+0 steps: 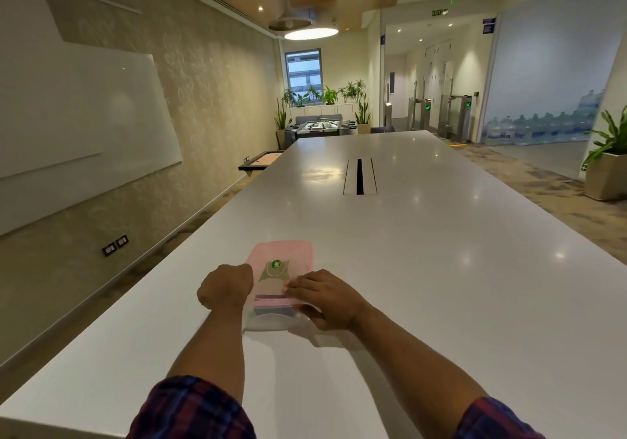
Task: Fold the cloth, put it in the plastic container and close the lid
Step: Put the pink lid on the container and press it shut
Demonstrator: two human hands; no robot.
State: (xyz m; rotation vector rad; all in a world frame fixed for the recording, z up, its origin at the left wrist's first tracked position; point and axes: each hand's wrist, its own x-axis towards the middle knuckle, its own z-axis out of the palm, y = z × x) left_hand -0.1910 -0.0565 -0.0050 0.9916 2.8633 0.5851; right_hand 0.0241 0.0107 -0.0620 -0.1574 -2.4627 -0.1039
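The room is evenly bright, lit by recessed ceiling spots and a round pendant lamp. Their glare dots the glossy white table, with a broad sheen near its far end. Soft shadows lie under both forearms. Wide-angle distortion bends the walls and table edges; fine detail looks slightly soft.

Office mtg/break area. Evidence: long white conference table w/ central cable slot; wall-mounted whiteboard at left; foosball table at far end; green exit signs overhead; access turnstiles by corridor; potted plants; patterned carpet.
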